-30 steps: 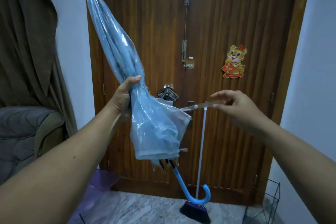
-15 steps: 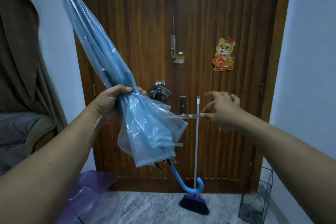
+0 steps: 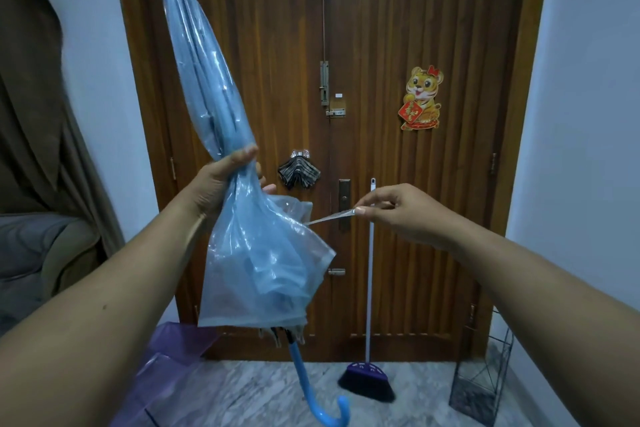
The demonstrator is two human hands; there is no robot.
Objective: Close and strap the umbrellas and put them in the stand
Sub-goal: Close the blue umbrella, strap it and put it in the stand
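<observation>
A folded translucent blue umbrella (image 3: 242, 253) hangs tip-up in front of the door, its blue hooked handle (image 3: 322, 406) near the floor. My left hand (image 3: 221, 184) grips it around the middle of the canopy. My right hand (image 3: 398, 215) pinches the end of its clear strap (image 3: 329, 217), pulled out taut to the right. A purple umbrella (image 3: 166, 371) lies open on the floor at the lower left. A black wire stand (image 3: 481, 378) sits in the right corner by the wall.
A closed wooden double door (image 3: 398, 28) fills the background. A broom (image 3: 367, 374) leans against it, right of the umbrella handle. A small dark folded umbrella (image 3: 299, 175) hangs on the door. A curtain and a grey sofa (image 3: 38, 253) are at the left.
The umbrella's tip has swung more upright and to the right. My right hand still pinches the strap and has pulled it a little further out.
</observation>
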